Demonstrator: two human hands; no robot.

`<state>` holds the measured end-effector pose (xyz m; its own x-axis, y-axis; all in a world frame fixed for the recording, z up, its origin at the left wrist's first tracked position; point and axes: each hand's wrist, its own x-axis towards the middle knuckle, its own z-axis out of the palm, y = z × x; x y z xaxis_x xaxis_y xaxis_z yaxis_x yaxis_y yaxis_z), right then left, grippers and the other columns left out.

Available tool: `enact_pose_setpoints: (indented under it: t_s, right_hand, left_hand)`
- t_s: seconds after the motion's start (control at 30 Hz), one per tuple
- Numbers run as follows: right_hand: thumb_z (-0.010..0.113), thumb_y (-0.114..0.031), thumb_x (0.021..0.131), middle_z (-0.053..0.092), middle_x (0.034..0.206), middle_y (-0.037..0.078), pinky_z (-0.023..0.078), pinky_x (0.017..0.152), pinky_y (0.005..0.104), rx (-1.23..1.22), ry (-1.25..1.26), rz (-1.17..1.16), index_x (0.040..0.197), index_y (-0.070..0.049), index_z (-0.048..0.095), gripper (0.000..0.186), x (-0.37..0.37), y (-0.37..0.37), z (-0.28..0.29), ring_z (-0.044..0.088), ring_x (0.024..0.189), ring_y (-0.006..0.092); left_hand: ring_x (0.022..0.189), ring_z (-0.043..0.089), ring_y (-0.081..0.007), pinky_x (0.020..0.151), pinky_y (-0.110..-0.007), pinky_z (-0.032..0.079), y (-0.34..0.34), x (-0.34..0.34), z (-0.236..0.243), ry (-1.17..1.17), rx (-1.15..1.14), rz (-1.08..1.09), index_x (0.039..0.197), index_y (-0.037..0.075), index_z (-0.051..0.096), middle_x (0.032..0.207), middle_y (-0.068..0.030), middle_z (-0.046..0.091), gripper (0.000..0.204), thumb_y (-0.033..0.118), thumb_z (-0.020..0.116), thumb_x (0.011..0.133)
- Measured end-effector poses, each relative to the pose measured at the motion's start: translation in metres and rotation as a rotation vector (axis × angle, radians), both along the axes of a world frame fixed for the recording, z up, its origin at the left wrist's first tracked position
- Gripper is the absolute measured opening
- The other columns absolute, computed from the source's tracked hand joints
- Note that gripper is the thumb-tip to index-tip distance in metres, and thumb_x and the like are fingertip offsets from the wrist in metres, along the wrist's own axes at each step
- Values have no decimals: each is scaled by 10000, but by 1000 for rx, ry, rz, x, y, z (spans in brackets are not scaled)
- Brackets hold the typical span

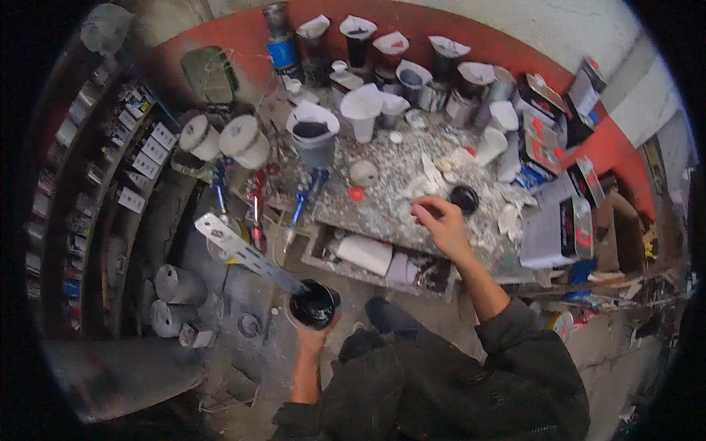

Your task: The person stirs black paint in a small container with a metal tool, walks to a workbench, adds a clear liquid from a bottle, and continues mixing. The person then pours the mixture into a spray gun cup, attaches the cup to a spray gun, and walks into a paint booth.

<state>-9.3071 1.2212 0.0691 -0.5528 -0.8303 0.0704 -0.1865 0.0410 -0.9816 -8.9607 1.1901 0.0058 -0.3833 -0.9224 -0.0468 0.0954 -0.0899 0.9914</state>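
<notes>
Workbench (342, 208) beyond cup (336, 300) of black liquid (314, 310)

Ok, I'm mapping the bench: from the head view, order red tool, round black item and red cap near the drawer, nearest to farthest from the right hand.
1. Round black item, beside the right hand.
2. Red cap, left of the hand.
3. Red tool, farther left, by the bench edge.

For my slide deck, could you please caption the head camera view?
Left hand holding a dark cup with a long strip leaning in it, right hand over a cluttered bench.
</notes>
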Motion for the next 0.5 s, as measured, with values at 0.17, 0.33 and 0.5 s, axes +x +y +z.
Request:
enact_pose_setpoints:
  t_s: [0.17, 0.33, 0.5]
  right_hand:
    - [732, -123, 901, 712, 917, 60, 539, 693, 279, -122, 274, 147, 1122, -29, 696, 243, 6, -140, 36, 657, 781, 112]
    - [786, -152, 816, 681, 856, 75, 542, 679, 332, -174, 544, 181, 1017, -74, 712, 228, -1, -215, 26, 672, 744, 214]
    - [790, -86, 785, 679, 861, 83, 534, 691, 338, -321, 546, 111, 888, -62, 719, 127, -4, -240, 28, 674, 773, 252]
  left_hand:
    - [1161, 568, -210, 1002, -365, 475, -19, -27, 8, 68, 59, 48, 1340, 75, 534, 1304, -69, 569, 734, 63, 870, 687]
    - [1176, 575, -221, 1012, -377, 482, -57, -40, 5, -31, -32, 22, 1355, 64, 520, 1304, -88, 587, 762, 47, 866, 677]
    - [1180, 579, -223, 1030, -385, 469, -117, -51, 7, -107, -36, -75, 1350, 58, 525, 1313, -102, 594, 763, 42, 865, 666]
